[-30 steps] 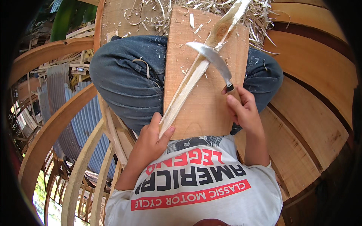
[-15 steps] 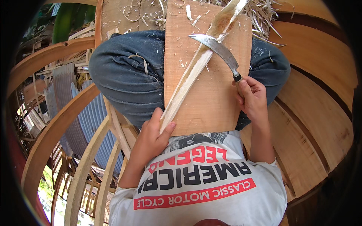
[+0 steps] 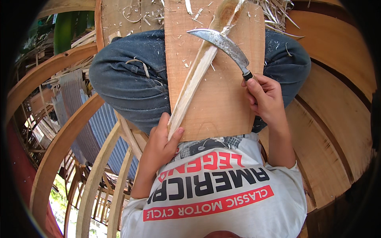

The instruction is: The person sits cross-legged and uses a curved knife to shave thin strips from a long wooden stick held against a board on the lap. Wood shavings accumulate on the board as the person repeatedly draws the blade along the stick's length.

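Note:
My left hand [image 3: 163,139] is closed around the near end of a long wooden stick [image 3: 194,81]. The stick slants away to the upper right, pale where it is shaved and brown around a knot near the far end. My right hand [image 3: 265,95] grips the handle of a sickle [image 3: 227,44] with a curved steel blade. That blade lies across the stick just below the knot, its tip pointing left. Under both is a flat wooden board [image 3: 226,105], resting across my lap between my bent legs.
Curled shavings [image 3: 274,16] are heaped past the board's far right corner, with loose chips on the board. Curved wooden ribs [image 3: 65,139] rise at the left, corrugated metal sheets [image 3: 107,131] beyond them. Wide planks [image 3: 321,119] line the right side.
The view has shifted slightly, so board, stick and legs sit a little differently in the picture. The sickle stays at about the same place on the stick, and both grips are unchanged.

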Demonstrator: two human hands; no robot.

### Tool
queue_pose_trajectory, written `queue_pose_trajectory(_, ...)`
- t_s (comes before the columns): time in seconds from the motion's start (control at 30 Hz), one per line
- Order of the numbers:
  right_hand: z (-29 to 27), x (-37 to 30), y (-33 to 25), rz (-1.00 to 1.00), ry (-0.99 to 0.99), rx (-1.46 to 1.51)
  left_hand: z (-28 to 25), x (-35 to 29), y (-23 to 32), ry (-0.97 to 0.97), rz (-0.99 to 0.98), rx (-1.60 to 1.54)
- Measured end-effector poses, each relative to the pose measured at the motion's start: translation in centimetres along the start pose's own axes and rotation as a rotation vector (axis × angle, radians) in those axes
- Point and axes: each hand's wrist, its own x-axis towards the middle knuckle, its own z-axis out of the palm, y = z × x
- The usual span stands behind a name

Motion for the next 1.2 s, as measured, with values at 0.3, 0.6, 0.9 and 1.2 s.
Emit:
queue_pose_trajectory(0.3,1.1,1.1,1.4,-0.351,0.383,-0.044,0.1,0.1,0.2,0.033,0.042,0.04)
queue_pose_trajectory(0.6,-1.0,-2.0,-2.3,0.23,-0.402,0.035,0.1,-0.3,0.2,0.005,0.008,0.002)
queue_pose_trajectory(0.9,1.3,-0.6,1.2,-0.083,0.091,0.073,0.1,-0.1,0.6,0.006,-0.038,-0.039)
queue_pose_trajectory(1.2,2.5,0.0,1.9,-0.358,0.242,-0.169,0.2,0.2,-0.1,0.016,0.016,-0.033)
